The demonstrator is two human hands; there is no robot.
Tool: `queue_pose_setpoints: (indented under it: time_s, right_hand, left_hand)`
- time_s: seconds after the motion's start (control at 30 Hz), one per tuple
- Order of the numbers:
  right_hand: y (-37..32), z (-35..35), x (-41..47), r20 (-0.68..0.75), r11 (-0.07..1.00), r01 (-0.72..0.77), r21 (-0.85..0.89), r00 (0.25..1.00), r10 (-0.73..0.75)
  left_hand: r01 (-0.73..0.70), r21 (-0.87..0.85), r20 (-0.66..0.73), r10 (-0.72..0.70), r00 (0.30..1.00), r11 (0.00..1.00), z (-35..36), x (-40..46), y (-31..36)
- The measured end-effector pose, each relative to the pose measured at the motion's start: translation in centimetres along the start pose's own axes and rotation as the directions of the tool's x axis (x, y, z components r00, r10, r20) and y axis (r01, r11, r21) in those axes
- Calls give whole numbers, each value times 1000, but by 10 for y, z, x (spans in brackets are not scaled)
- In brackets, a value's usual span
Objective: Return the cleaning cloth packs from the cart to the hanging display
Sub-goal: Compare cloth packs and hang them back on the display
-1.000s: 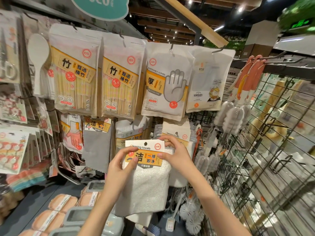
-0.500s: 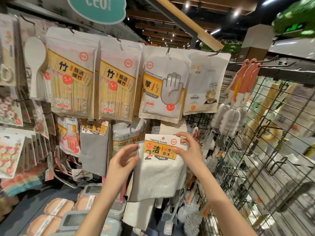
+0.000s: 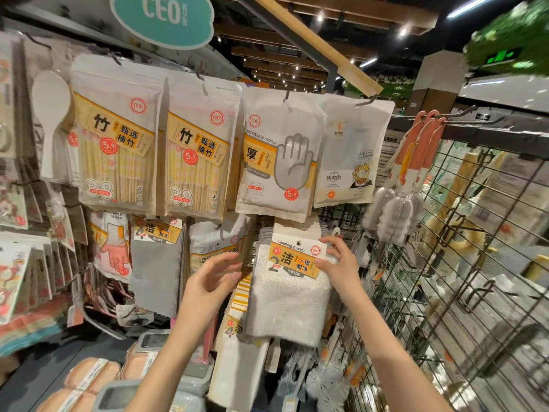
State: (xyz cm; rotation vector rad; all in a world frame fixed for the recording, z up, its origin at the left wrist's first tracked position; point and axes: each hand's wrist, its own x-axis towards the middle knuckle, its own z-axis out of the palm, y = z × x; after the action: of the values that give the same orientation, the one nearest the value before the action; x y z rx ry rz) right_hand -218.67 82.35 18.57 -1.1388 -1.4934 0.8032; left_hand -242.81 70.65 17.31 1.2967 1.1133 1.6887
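The cleaning cloth pack (image 3: 289, 288) hangs on the display; my right hand (image 3: 338, 266) pinches its header card's right edge, my released left hand (image 3: 208, 285) just beside it.

Two bare forearms reach up and forward from the bottom of the frame. The left hand (image 3: 211, 281) is open, fingers loosely spread and pointing right, holding nothing. The right hand (image 3: 338, 263) pinches the header card of a cleaning cloth pack (image 3: 289, 289) between thumb and fingertips.
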Motion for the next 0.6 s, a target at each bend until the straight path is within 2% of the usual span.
queue_pose_setpoints:
  time_s: [0.13,0.33,0.5,0.6]
  right_hand:
    - [12,5,5,-50,999,-41,-15,998,40]
    - [20,16,10,-129,997,-34,-72,991,24]
    - [24,31,10,-267,957,-9,-289,961,-72]
    - [27,34,12,-328,913,-25,-408,937,-121]
  left_hand:
    - [-22,38,22,21,1000,999,2,1,-2]
    - [-36,40,27,35,999,999,2,4,-7]
    - [-37,54,47,35,998,998,7,8,-12]
    - [-75,138,123,59,991,988,17,11,-13]
